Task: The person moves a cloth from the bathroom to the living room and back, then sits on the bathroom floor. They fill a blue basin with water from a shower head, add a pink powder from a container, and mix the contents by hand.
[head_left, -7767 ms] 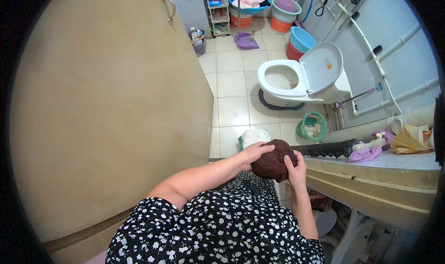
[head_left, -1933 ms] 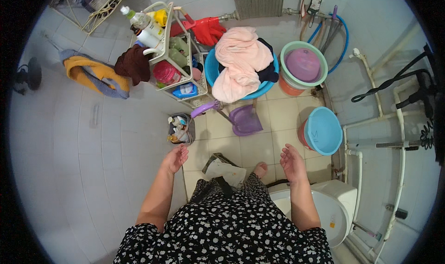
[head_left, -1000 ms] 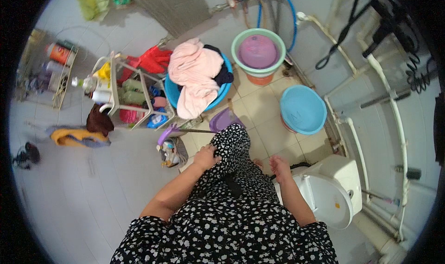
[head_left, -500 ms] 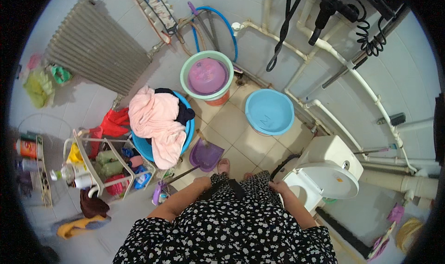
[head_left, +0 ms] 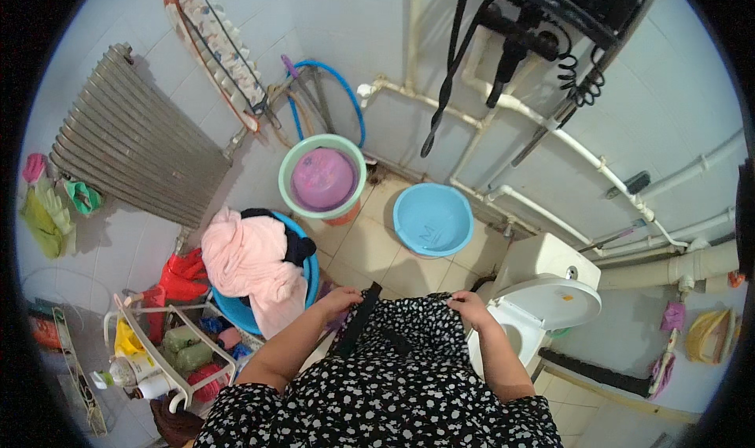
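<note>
My left hand (head_left: 344, 299) is closed on the upper left edge of a black garment with small white flowers (head_left: 409, 361), which covers my front. A plain black strap (head_left: 360, 318) hangs at that edge, right beside the fingers. At the opposite edge my right hand (head_left: 469, 308) pinches the cloth. Between the two hands the fabric is spread out, held away from my body. Behind my left forearm the purple dustpan is almost wholly hidden.
A blue tub (head_left: 312, 279) heaped with a pink cloth (head_left: 248, 255) stands left, beside a white rack (head_left: 177, 354) of bottles. Ahead are a green bucket (head_left: 287, 192) and a light blue basin (head_left: 432, 220). The toilet (head_left: 543, 306) is close on my right.
Both hands have risen and moved forward, lifting and spreading the garment's front edge. My feet and most of the dustpan are now covered. The view has shifted, so the room's things appear moved.
</note>
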Available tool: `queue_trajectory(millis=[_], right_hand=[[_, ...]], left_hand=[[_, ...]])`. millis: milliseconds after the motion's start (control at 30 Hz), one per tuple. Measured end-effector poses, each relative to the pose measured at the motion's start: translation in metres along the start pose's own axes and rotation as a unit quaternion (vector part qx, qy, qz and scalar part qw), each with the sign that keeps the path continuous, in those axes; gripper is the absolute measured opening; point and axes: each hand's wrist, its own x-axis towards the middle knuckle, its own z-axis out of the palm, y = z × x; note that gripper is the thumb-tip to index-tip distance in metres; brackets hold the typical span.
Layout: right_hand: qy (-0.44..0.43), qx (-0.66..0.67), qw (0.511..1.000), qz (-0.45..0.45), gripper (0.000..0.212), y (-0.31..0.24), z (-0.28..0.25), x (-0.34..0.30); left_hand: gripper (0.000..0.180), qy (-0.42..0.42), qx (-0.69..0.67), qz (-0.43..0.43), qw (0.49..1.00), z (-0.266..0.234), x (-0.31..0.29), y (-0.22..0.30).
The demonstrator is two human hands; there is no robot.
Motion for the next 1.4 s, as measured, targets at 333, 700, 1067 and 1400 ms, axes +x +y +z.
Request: queue_trajectory(millis=[333, 700, 1067, 1400], right_hand=[[0.207, 0.045, 0.903, -0.374, 0.027, -0.230, -0.100, 0.039], [0.238, 0.062, 0.905, -0.346, 0.057, -0.391, -0.198, 0.114], [0.248, 0.083, 0.891, -0.372, 0.020, -0.402, -0.194, 0.105], [0.361, -0.082, 0.831, -0.415, 0.021, -0.394, -0.221, 0.157]], left_hand=[[0.021, 0.018, 0.060, 0.104, 0.993, 0.017, 0.017, -0.006], [0.022, 0.131, -0.096, 0.143, 0.976, 0.049, -0.022, -0.015], [0.021, 0.167, -0.145, 0.141, 0.965, 0.053, -0.031, -0.062], [0.020, 0.199, -0.126, 0.141, 0.962, 0.039, -0.029, -0.094]])
